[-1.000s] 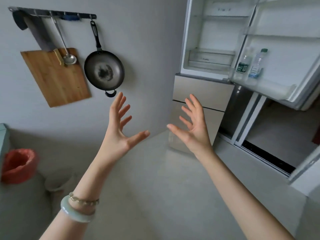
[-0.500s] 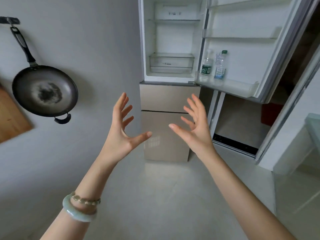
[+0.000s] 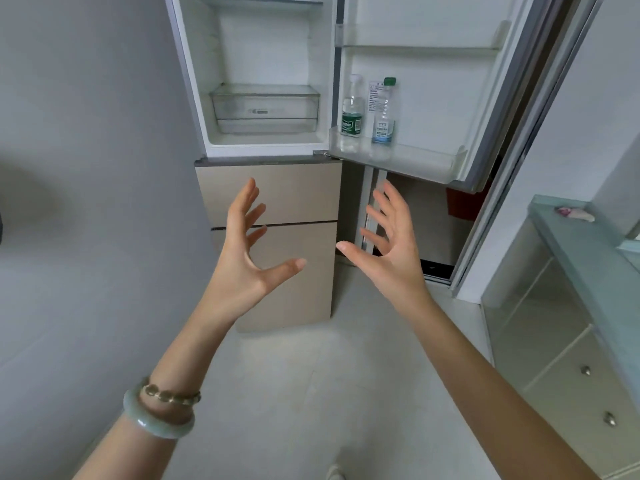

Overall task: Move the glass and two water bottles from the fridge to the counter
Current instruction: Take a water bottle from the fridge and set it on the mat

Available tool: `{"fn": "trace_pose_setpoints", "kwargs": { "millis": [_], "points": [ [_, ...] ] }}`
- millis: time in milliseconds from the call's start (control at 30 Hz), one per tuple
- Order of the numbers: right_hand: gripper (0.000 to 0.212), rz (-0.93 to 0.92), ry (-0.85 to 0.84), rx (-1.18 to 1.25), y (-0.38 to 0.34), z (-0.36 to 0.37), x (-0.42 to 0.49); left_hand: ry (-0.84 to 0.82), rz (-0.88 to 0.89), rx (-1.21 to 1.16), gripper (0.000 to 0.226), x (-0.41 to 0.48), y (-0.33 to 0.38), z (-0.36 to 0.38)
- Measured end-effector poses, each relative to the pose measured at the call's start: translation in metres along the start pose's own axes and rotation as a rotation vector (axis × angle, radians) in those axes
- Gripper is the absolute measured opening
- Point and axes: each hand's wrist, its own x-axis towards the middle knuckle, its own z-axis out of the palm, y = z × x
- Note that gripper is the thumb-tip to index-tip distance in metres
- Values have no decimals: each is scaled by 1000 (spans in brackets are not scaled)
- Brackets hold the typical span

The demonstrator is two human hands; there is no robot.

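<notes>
The fridge stands ahead with its upper door swung open to the right. Two water bottles stand upright in the lowest door shelf: one with a green label and white cap, and one with a blue label and green cap to its right. No glass is in view. My left hand and my right hand are both raised in front of the lower fridge drawers, palms facing each other, fingers spread, holding nothing. Both hands are well below the bottles.
A clear crisper drawer sits inside the open fridge compartment. A glass-topped counter with drawers runs along the right, and a small pink object lies on it. A grey wall is on the left. A sliding door frame stands behind the fridge door.
My view has swung right and closer to the fridge; the hanging pan and cutting board have left the view and the counter has appeared. Both hands stay open and apart.
</notes>
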Motion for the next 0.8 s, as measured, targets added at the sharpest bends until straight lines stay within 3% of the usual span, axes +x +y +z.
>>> {"fn": "trace_pose_setpoints", "kwargs": {
  "millis": [400,800],
  "points": [
    [95,10,99,-48,90,-47,175,-61,16,-67,107,187,-90,78],
    [95,9,128,-99,149,-66,289,-133,39,-68,107,310,-149,117]
  ]
}}
